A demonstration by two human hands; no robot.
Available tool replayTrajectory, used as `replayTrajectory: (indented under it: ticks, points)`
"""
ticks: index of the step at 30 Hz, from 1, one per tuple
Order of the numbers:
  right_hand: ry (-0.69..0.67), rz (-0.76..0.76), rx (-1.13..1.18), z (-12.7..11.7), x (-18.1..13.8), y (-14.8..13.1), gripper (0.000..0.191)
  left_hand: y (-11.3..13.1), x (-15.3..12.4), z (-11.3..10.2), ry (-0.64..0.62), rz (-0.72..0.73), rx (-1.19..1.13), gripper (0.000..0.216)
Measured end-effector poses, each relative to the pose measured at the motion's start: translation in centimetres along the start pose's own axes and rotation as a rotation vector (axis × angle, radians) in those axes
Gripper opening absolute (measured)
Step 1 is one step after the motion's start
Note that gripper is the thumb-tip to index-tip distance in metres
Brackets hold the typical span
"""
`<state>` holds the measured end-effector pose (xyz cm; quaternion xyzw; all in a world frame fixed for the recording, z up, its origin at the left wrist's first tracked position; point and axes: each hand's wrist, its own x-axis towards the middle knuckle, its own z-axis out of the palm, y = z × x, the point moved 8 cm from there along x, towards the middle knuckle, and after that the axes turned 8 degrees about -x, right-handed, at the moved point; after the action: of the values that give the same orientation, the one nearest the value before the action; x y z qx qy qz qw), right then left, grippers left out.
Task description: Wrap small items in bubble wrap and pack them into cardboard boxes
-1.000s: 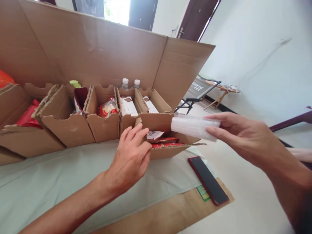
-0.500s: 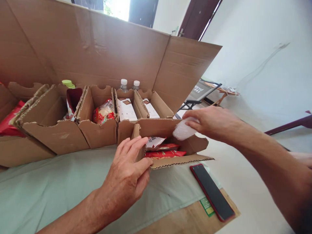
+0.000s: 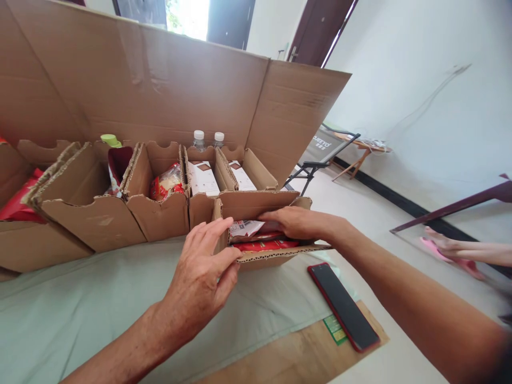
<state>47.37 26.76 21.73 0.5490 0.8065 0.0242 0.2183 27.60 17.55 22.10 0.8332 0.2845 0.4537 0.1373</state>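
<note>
Change over the last second: our right hand [image 3: 296, 223] was out to the side with a white plastic packet pinched by one end. Half a second ago it was over the small box [image 3: 280, 255] with the packet bunched in the fist. Now the hand is down inside the box and the packet no longer shows. Our read is that the packet sits in the box under the palm, on top of the red packets [image 3: 269, 245]. That's a judgement only, since it's hidden.

Right hand pose: the forearm comes in from lower right, wrist low over the box's right wall, palm down. The fingers [image 3: 276, 217] are flat and close together, pointing left across the contents, tips near the white-labelled packet [image 3: 244, 228]. We can't tell whether they grip anything or just press.

Our left hand [image 3: 204, 266] has barely moved and is on the box's near-left corner. The thumb lies along the front edge and the fingers drape over the left wall, so the corner is pinched and the box braced. The forearm runs in from lower left over the cloth-covered table [image 3: 80, 309].

Around it: the box stands in front of the row of cardboard compartments [image 3: 160, 213]; we can't tell whether they touch. The phone [image 3: 342, 306] lies flat just right of the box, clear of both hands. Another person's foot [image 3: 448, 248] is on the floor, far right.
</note>
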Motion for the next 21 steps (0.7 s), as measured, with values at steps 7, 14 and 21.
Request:
replayTrajectory:
  ticks: [7, 14, 21]
  points:
    - [0.749, 0.611, 0.396, -0.6, -14.1, 6.9, 0.033, -3.5, -4.8, -1.4, 0.12, -0.371, -0.207, 0.068]
    - [0.668, 0.347, 1.223, 9.8, -9.6, 2.8, 0.067, -8.2, -4.5, 5.6, -0.028, -0.669, -0.674, 0.101]
    - [0.749, 0.507, 1.07, 9.6, -13.4, -5.4, 0.043, -4.3, -11.6, 1.2, 0.015, -0.719, -0.703, 0.079]
